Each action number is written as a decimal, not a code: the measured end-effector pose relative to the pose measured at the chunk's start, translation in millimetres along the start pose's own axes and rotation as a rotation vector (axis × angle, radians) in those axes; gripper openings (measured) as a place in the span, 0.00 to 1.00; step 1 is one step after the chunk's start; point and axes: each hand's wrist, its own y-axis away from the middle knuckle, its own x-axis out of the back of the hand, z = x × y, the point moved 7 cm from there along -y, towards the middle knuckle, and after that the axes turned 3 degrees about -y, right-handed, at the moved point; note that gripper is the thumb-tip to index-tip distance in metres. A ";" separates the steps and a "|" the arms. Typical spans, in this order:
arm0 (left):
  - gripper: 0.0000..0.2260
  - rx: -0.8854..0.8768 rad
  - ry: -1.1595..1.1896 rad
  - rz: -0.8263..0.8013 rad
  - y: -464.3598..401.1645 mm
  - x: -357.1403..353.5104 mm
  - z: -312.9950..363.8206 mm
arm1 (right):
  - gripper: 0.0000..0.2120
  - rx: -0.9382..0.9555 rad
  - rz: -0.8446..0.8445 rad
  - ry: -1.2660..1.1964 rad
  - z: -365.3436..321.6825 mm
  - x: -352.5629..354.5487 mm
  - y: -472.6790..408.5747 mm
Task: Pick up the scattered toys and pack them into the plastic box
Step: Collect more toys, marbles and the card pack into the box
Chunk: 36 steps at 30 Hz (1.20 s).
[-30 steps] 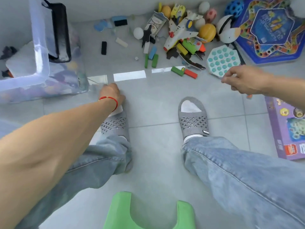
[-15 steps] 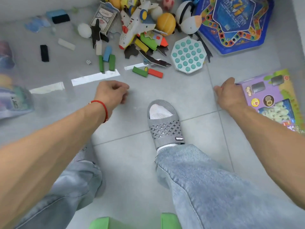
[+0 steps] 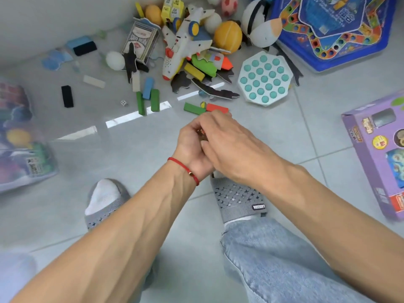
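Note:
My left hand (image 3: 192, 147), with a red string at the wrist, is cupped above the floor, its fingers curled round a small dark piece that I can barely see. My right hand (image 3: 231, 141) lies over it, thumb against the left palm and fingertips hidden. Just beyond the hands lie a green block (image 3: 193, 107) and a red block (image 3: 216, 107). Farther back is a heap with a white toy plane (image 3: 181, 47), an orange ball (image 3: 228, 36), a card box (image 3: 140, 40) and more blocks. The clear plastic box (image 3: 26, 149), blurred and holding toys, stands at the left edge.
A teal bubble board (image 3: 264, 80) and a blue board game (image 3: 336, 29) lie at the back right, and a purple game box (image 3: 376, 154) at the right. A black block (image 3: 67, 96) and a die (image 3: 124, 103) lie left of the heap. My slippered feet stand under the hands.
My right hand left the purple game box and swung left to meet my left hand in the middle. The view shifted, bringing the plastic box's corner back in at the left.

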 end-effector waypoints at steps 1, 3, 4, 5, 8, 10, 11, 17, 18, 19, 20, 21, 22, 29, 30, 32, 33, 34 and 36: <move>0.09 -0.032 -0.004 0.021 0.8 2.6 5.1 | 0.11 0.033 0.014 0.001 -2.7 0.9 -2.5; 0.07 -0.066 -0.013 0.030 3.6 3.5 14.7 | 0.08 0.063 0.062 -0.123 -4.0 9.4 -8.5; 0.08 -0.078 -0.022 0.026 3.9 3.1 19.8 | 0.07 0.057 0.089 -0.226 0.1 13.1 -13.2; 0.11 -0.086 -0.011 0.021 4.5 2.7 24.9 | 0.06 0.036 0.124 -0.334 7.0 17.8 -19.6; 0.25 -0.163 -0.071 0.219 4.2 28.4 45.4 | 0.07 -0.066 0.301 -0.440 42.3 20.9 -42.5; 0.24 -0.176 -0.099 0.326 9.5 43.6 56.4 | 0.14 -0.071 0.352 -0.186 58.5 10.6 -60.8; 0.23 -0.180 -0.099 0.353 12.6 48.3 60.6 | 0.20 -0.051 0.323 -0.034 61.3 0.1 -70.1; 0.22 -0.188 -0.124 0.448 19.5 60.0 69.6 | 0.29 0.004 0.218 0.327 61.3 -53.0 -99.6; 0.22 -0.186 -0.120 0.458 18.9 60.5 68.8 | 0.27 0.011 0.235 0.352 61.8 -56.2 -100.3; 0.21 -0.183 -0.115 0.460 18.1 60.3 67.3 | 0.24 0.024 0.256 0.364 62.2 -58.3 -100.8; 0.21 -0.179 -0.117 0.465 17.1 60.9 66.2 | 0.22 0.050 0.284 0.373 61.3 -59.1 -100.5; 0.21 -0.178 -0.112 0.459 16.5 59.8 64.4 | 0.19 0.078 0.310 0.381 60.5 -59.8 -100.5; 0.21 -0.175 -0.113 0.455 15.7 59.0 63.2 | 0.17 0.104 0.334 0.389 60.3 -60.0 -100.8; 0.20 -0.165 -0.104 0.451 18.4 58.4 58.4 | 0.15 0.263 0.306 0.451 62.7 -54.7 -109.3; 0.20 -0.163 -0.099 0.452 19.3 59.2 57.8 | 0.14 0.276 0.285 0.457 62.4 -54.3 -110.0; 0.20 -0.159 -0.092 0.447 21.6 59.4 57.2 | 0.14 0.286 0.265 0.454 62.3 -51.9 -112.6; 0.20 -0.161 -0.090 0.446 22.8 60.1 57.8 | 0.12 0.287 0.241 0.431 62.1 -50.9 -114.3; 0.20 -0.164 -0.089 0.446 23.7 61.0 59.1 | 0.09 0.288 0.209 0.406 61.5 -50.5 -116.2; 0.20 -0.174 -0.087 0.448 25.7 63.2 61.7 | 0.09 0.267 0.157 0.390 61.0 -49.0 -118.2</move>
